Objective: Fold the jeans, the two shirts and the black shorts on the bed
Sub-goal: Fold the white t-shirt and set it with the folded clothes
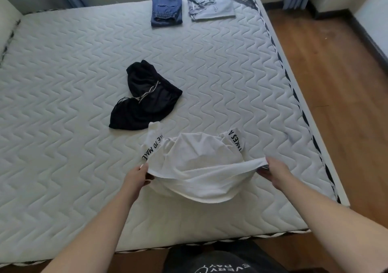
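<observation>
Gripping hands (201,173) on white shirt (195,159) (sleeve print "TO MAKE")

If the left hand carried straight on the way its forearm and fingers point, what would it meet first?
The left hand points up and slightly right while gripping the white shirt. Straight on, it would run into the shirt's printed sleeve first, then probably the black shorts beyond, though depth is hard to judge.

The folded jeans (166,9) and the folded shirt (212,4) are being kept side by side at the far edge of the bed (63,104), jeans on the left. The shorts (144,98) are lying mid-bed. Nearer, another shirt (195,167) is being held between the left hand (136,177) and right hand (275,173).
</observation>
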`<state>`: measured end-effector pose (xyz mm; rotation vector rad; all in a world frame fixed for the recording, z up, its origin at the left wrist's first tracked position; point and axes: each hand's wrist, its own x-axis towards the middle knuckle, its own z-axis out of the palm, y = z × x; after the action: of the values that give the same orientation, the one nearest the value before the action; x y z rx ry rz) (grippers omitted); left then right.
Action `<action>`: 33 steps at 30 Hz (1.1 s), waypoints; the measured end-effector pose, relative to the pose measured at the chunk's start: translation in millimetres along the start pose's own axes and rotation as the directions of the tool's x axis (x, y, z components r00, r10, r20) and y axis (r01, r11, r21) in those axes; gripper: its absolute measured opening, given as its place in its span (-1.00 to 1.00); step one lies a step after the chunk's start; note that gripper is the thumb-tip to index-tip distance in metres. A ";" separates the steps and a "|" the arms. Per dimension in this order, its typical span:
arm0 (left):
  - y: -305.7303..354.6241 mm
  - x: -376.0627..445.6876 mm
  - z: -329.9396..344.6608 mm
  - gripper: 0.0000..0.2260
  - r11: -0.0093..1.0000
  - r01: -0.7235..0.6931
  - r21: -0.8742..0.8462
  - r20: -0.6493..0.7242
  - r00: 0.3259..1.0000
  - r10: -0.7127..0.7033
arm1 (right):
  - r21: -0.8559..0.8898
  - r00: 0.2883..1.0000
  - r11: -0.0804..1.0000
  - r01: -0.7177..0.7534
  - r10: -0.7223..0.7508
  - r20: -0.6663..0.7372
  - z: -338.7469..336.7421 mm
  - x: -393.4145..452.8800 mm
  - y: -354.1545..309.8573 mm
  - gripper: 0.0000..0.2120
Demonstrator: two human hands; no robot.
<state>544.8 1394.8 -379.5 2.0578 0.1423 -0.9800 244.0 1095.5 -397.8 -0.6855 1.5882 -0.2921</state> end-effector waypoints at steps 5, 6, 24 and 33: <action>146.8 29.2 1.9 -0.76 0.967 -0.237 -0.094 -0.035 0.972 0.234 | -0.100 0.943 0.938 0.332 -0.331 0.030 43.8 -17.4 -139.9 -0.69; 180.2 31.7 -1.7 -0.75 0.954 -0.287 -0.085 -0.059 0.957 0.283 | -0.076 0.926 0.923 0.377 -0.375 0.035 54.0 -22.2 -174.5 -0.70; 583.0 -26.0 -104.0 -0.80 0.667 -0.596 -0.447 -0.312 0.803 0.507 | 0.401 0.609 0.544 0.737 -0.792 -0.042 48.5 -141.5 -542.2 -0.83; 406.9 32.4 -31.5 -0.81 0.788 -0.444 -0.426 -0.278 0.893 0.353 | 0.180 0.826 0.806 0.564 -0.556 -0.093 19.5 -37.2 -428.4 -0.80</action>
<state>755.7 1146.6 -131.3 1.6136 0.0330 -0.4273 372.1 784.2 -129.5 -0.9889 1.3317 -0.8972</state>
